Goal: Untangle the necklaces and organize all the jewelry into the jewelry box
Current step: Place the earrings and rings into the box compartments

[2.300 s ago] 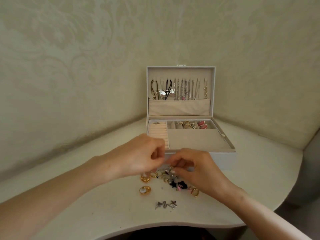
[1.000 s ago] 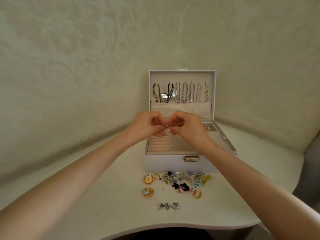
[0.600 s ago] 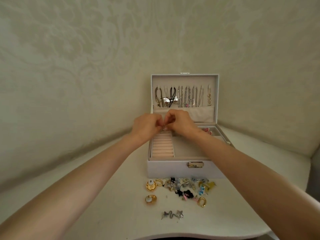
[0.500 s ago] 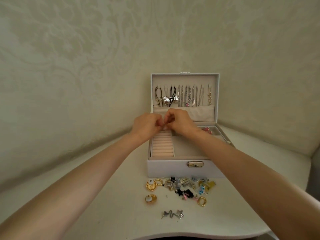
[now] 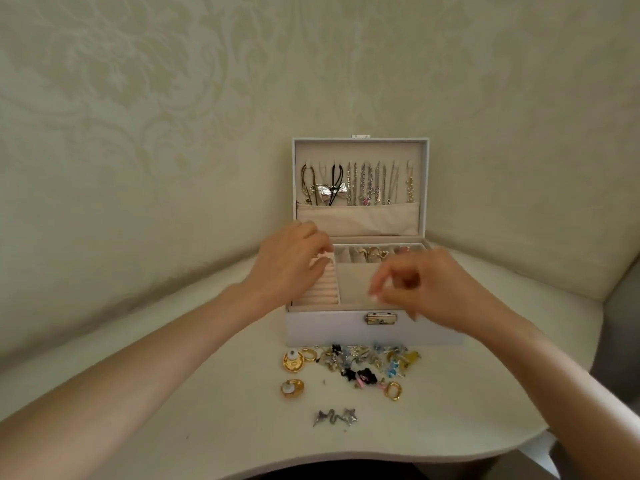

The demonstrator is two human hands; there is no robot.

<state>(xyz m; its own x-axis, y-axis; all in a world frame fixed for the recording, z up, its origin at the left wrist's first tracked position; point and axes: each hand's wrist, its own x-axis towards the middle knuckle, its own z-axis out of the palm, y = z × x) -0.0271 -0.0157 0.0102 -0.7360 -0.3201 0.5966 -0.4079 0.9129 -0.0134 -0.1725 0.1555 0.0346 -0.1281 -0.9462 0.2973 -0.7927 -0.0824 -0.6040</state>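
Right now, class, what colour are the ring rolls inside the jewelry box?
Pale peach-pink ring rolls, best in the head view.

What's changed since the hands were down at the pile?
Both hands rose from the loose jewelry to the jewelry box, met over the ring rolls, then parted: the left hand stays there, the right hand drew back toward the front. Whether either holds anything is unclear. Box, hung necklaces and pile unchanged.

Soft, flat light with a yellow-green cast falls evenly, leaving only faint shadows beside the box (image 5: 332,332) and under the forearms on the bench (image 5: 207,427). Motion blur smears the right hand (image 5: 433,289), the left hand (image 5: 294,261) less so. The wide lens bows the bench's edge toward the corners.
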